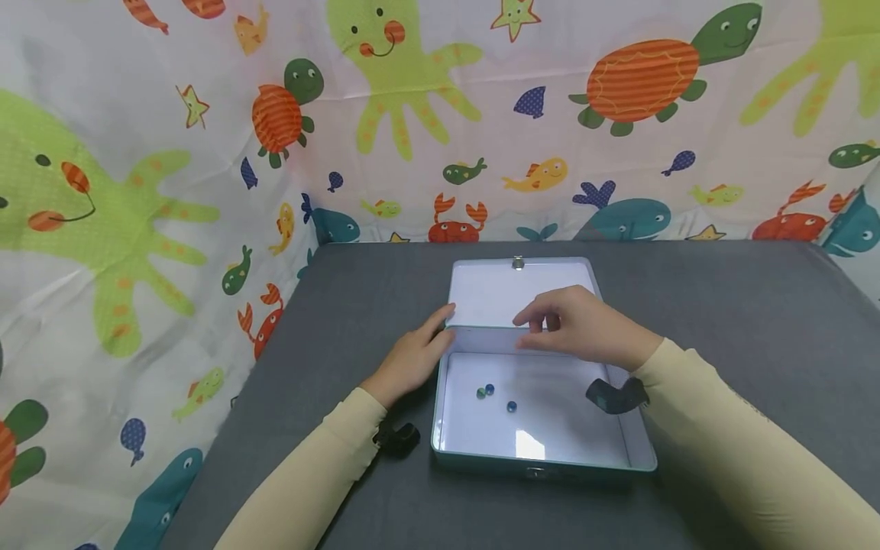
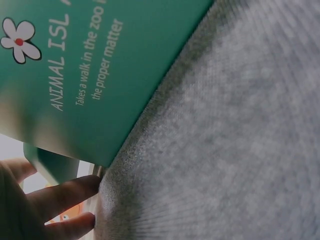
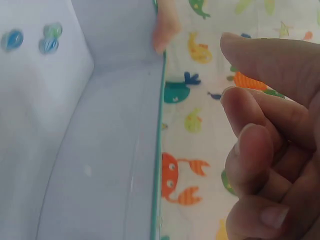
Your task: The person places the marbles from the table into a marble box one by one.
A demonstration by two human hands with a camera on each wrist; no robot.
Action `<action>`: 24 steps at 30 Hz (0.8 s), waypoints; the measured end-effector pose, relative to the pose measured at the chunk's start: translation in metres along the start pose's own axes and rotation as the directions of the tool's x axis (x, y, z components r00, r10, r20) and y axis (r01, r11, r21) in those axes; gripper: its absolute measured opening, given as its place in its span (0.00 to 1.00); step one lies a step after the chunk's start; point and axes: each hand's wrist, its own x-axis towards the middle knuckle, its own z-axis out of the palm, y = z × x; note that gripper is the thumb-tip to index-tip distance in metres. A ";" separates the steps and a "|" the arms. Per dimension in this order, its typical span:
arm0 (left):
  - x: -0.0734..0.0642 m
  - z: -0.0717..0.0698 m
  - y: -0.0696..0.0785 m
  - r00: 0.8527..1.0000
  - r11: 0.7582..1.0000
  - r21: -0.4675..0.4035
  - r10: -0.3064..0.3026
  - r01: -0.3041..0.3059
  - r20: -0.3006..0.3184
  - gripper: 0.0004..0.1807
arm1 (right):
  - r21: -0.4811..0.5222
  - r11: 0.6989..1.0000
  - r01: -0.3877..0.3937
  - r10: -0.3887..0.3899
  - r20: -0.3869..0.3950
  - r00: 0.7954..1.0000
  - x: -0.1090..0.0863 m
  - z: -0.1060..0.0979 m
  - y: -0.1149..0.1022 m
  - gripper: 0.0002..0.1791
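Observation:
A teal metal tin box (image 1: 543,464) stands with its lid (image 1: 481,294) folded back and its white inside showing. Three glass marbles are on its floor toward the left: a green one (image 1: 480,394) beside a blue marble (image 1: 490,389), and another blue marble (image 1: 512,407) slightly apart. My left hand (image 1: 410,359) touches the box's back left corner, thumb by the rim and fingers spread near the lid. Above the back wall hovers my right hand (image 1: 584,327). Its fingers bend loosely and a gap separates thumb (image 3: 270,65) from forefinger; nothing shows between them.
The box is on a grey cloth-covered table (image 1: 357,305). A curtain (image 1: 440,176) printed with sea animals hangs behind and along the left. A metal clasp (image 1: 519,263) sits on the lid's far edge. Dark wrist cameras (image 1: 616,396) are strapped at both sleeves.

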 end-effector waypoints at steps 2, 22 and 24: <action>0.000 -0.001 -0.001 1.000 1.000 -0.001 -0.002 0.002 -0.004 0.33 | -0.008 1.000 -0.029 0.029 -0.006 1.000 -0.004 -0.006 0.002 0.17; 0.001 0.003 -0.003 1.000 1.000 -0.007 0.005 -0.005 -0.011 0.32 | -0.034 0.978 -0.207 0.201 -0.123 0.972 -0.055 -0.032 0.047 0.13; 0.002 0.003 -0.003 1.000 1.000 -0.008 0.012 -0.012 -0.010 0.33 | -0.032 0.974 -0.225 0.218 -0.140 0.966 -0.061 -0.036 0.051 0.14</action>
